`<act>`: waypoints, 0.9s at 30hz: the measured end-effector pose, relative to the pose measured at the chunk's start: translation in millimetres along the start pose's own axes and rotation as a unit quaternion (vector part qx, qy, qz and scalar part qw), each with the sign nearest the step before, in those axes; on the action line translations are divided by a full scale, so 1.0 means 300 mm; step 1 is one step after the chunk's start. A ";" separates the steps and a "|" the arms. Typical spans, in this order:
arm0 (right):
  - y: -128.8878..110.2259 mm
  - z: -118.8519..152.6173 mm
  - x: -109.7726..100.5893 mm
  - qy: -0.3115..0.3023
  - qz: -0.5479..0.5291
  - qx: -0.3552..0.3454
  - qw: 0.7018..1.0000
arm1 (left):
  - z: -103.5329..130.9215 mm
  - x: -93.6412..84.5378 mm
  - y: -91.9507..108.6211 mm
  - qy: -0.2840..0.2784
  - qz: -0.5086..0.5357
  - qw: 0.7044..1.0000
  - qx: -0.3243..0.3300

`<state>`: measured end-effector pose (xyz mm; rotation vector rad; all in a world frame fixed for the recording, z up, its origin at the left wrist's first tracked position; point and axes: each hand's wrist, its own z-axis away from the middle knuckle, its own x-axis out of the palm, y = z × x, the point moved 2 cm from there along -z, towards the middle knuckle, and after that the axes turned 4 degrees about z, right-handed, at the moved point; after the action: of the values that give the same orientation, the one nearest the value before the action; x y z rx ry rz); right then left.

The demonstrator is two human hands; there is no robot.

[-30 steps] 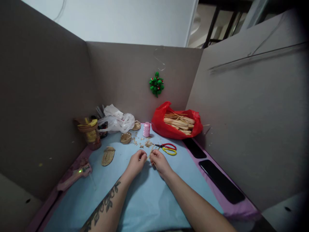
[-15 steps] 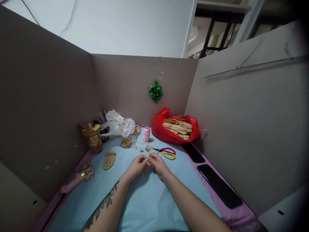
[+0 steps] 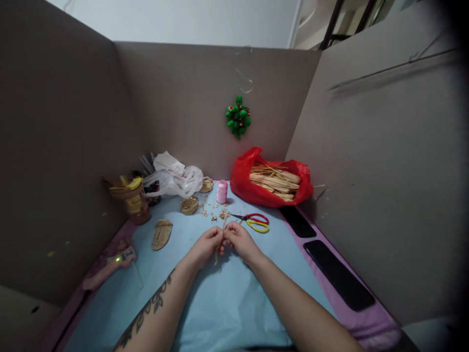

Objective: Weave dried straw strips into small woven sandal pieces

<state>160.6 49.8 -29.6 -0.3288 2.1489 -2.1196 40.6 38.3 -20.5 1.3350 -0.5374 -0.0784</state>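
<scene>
Close together over the blue cloth, my left hand (image 3: 209, 243) and my right hand (image 3: 240, 239) pinch a thin straw strand (image 3: 216, 257) between their fingertips. One end of it hangs below my left fingers; another part sticks up above the hands. Just beyond them, scissors (image 3: 257, 223) with one red and one yellow handle lie with the blades pointing left. Small straw scraps (image 3: 223, 214) are scattered near the blade tips. A pink thread spool (image 3: 222, 191) stands upright behind the scraps. To the left lies a flat woven straw sole shape (image 3: 161, 234).
A red bag (image 3: 242, 186) of dried straw strips (image 3: 274, 182) sits back right. Two black phones (image 3: 339, 275) (image 3: 298, 222) lie along the right edge. At left are a glue gun (image 3: 113, 266), a jar (image 3: 136, 205), a white plastic bag (image 3: 176, 181) and a small woven basket (image 3: 189, 206). Grey partitions surround the table.
My view has tilted downward, so the scene sits higher. Both hands stay together on the strand, and its lower end now shows below my left fingers.
</scene>
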 end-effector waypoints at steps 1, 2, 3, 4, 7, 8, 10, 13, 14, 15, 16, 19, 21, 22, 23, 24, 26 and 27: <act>-0.002 -0.001 -0.001 -0.004 -0.007 0.007 1.000 | 0.001 -0.001 -0.002 0.003 0.004 1.000 -0.008; -0.004 -0.003 -0.002 -0.009 -0.014 0.012 1.000 | 0.003 -0.003 -0.003 0.006 0.006 1.000 -0.014; -0.005 -0.005 -0.003 -0.013 -0.018 0.015 1.000 | 0.004 -0.005 -0.004 0.007 0.006 1.000 -0.019; -0.007 -0.006 -0.005 -0.015 -0.018 0.016 1.000 | 0.006 -0.006 -0.004 0.007 0.005 1.000 -0.020; -0.008 -0.009 -0.008 -0.014 -0.004 0.009 1.000 | 0.010 -0.003 0.002 0.001 0.011 1.000 -0.011; -0.007 -0.010 -0.008 -0.012 0.001 0.009 1.000 | 0.011 -0.001 0.005 0.003 0.008 1.000 -0.009; -0.004 -0.008 -0.009 -0.009 0.005 0.019 1.000 | 0.013 0.003 0.011 0.015 -0.010 1.000 -0.008; -0.002 -0.006 -0.009 -0.008 0.005 0.045 0.999 | 0.011 0.003 0.014 0.050 -0.063 0.997 -0.007; -0.004 -0.005 -0.009 -0.007 0.006 0.053 0.999 | 0.009 0.001 0.014 0.062 -0.081 0.995 -0.004; -0.006 -0.005 -0.010 -0.005 0.006 0.059 0.998 | 0.007 -0.001 0.014 0.072 -0.098 0.993 0.001; -0.010 -0.004 -0.011 -0.002 0.004 0.065 0.998 | 0.003 -0.003 0.014 0.079 -0.113 0.990 0.010; -0.019 0.000 -0.012 0.001 -0.017 0.084 0.996 | -0.010 -0.006 0.016 0.086 -0.140 0.986 0.041; -0.023 0.005 -0.012 0.001 -0.030 0.097 0.995 | -0.017 -0.005 0.017 0.080 -0.146 0.985 0.050; -0.024 0.008 -0.013 0.002 -0.034 0.105 0.994 | -0.019 -0.003 0.016 0.074 -0.146 0.985 0.052; -0.024 0.011 -0.015 0.001 -0.036 0.114 0.993 | -0.020 0.000 0.015 0.066 -0.147 0.986 0.052; -0.024 0.014 -0.017 0.002 -0.037 0.120 0.992 | -0.019 0.002 0.013 0.058 -0.151 0.985 0.053; -0.029 0.018 -0.025 0.006 -0.029 0.116 0.993 | -0.016 0.004 0.010 0.049 -0.171 0.982 0.057; -0.033 0.018 -0.030 0.013 -0.016 0.104 0.994 | -0.013 0.004 0.008 0.051 -0.187 0.979 0.060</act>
<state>171.4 46.5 -20.5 -0.3198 1.9244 -2.3516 42.6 42.0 -18.4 1.5368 -0.2007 -0.2873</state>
